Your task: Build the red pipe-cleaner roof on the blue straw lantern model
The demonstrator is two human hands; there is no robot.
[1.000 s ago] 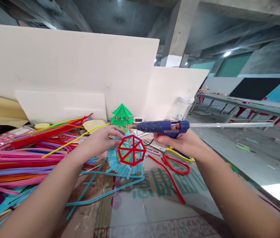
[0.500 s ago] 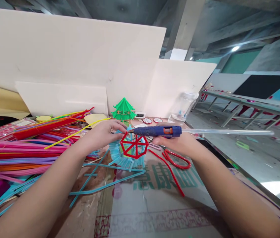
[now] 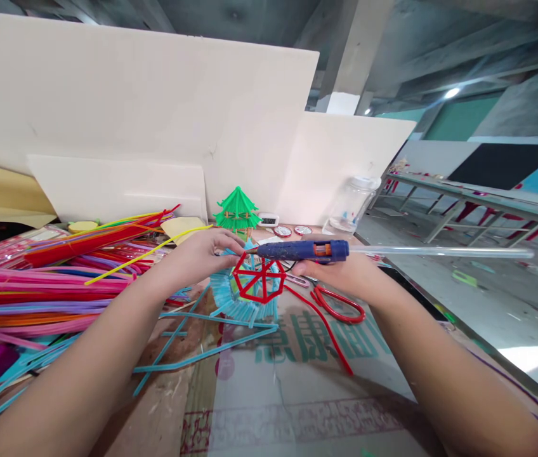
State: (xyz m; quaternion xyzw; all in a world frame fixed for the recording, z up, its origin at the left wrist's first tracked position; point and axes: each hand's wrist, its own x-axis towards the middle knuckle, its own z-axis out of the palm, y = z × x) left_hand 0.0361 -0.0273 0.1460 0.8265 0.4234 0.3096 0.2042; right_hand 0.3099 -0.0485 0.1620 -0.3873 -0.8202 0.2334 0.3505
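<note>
My right hand [image 3: 340, 273] is closed round a dark blue hot glue gun [image 3: 297, 250], with a long clear glue stick [image 3: 450, 251] sticking out of its back end. The gun's nozzle points left, at the upper left corner of a red eight-sided frame with spokes [image 3: 260, 279]. Pinched at that corner, the frame hangs upright from the fingers of my left hand [image 3: 207, 254]. Behind it stands a light blue ring-shaped piece of pipe cleaners [image 3: 245, 312], partly hidden. A green pagoda-like roof [image 3: 237, 209] rises farther back.
Bundles of coloured pipe cleaners [image 3: 40, 295] fill the left side. Blue strips [image 3: 212, 355], a red strip [image 3: 323, 330] and red-handled scissors [image 3: 340, 306] lie on the table. A clear jar [image 3: 351, 206] stands by the white boards [image 3: 136, 114] at the back.
The red frame has turned slightly and shifted a little to the right at the nozzle. Both hands keep their holds in nearly the same place.
</note>
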